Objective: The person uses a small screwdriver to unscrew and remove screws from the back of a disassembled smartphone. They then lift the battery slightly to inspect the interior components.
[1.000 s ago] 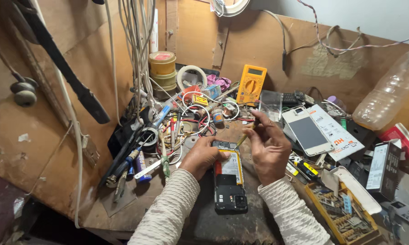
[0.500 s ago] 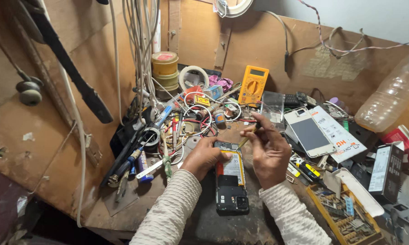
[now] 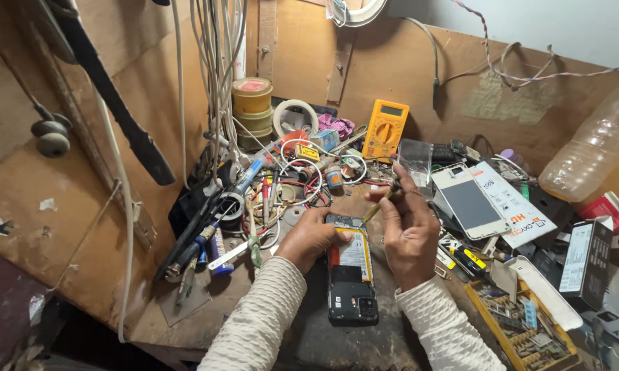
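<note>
At the lower centre of the frame an opened phone [image 3: 351,275] lies back-up on the table [image 3: 206,316], its battery showing; the left hand [image 3: 311,237] rests on its left edge, grip narrow, fingers curled against the casing; the right hand [image 3: 409,230] pinches a thin yellow-handled tool [image 3: 379,204], tip angled down toward the phone's top; right of it lies a white phone [image 3: 469,200]; farther up stand a yellow multimeter [image 3: 386,128] and 1 stack of tape rolls [image 3: 253,110].

Yellow multimeter [image 3: 385,128], white phone [image 3: 469,203], cream sleeves [image 3: 254,323]
</note>
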A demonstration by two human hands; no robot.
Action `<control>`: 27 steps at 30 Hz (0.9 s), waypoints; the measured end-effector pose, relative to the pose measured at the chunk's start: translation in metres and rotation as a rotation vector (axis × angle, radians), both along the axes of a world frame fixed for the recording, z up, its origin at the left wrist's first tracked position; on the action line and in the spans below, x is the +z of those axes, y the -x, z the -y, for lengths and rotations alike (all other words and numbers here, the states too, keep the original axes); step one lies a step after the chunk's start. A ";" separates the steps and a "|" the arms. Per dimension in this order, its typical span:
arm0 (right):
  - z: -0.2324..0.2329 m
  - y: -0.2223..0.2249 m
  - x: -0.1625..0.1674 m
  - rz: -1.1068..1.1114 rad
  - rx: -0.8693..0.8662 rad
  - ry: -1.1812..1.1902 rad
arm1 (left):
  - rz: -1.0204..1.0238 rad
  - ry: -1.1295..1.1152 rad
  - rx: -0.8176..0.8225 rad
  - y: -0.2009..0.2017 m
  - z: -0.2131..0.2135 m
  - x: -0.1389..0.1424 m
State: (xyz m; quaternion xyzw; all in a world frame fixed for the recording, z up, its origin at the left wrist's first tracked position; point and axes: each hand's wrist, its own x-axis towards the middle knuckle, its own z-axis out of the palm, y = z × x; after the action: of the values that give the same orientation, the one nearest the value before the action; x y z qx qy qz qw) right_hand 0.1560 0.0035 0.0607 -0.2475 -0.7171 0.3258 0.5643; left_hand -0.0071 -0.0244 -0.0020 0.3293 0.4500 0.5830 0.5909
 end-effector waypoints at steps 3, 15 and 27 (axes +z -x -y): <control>-0.001 -0.001 0.001 0.101 -0.098 -0.116 | 0.000 0.003 -0.005 0.000 0.001 0.000; -0.006 -0.001 0.001 0.067 -0.042 -0.070 | -0.035 0.002 0.004 0.002 -0.006 -0.009; -0.007 0.001 0.003 0.021 -0.025 -0.014 | -0.050 -0.006 -0.008 0.001 -0.006 -0.009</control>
State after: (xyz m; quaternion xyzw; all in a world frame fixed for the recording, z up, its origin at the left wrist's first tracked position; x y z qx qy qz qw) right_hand 0.1553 0.0101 0.0639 -0.2557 -0.7222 0.3111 0.5624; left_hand -0.0084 -0.0189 -0.0108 0.3474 0.4614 0.5736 0.5809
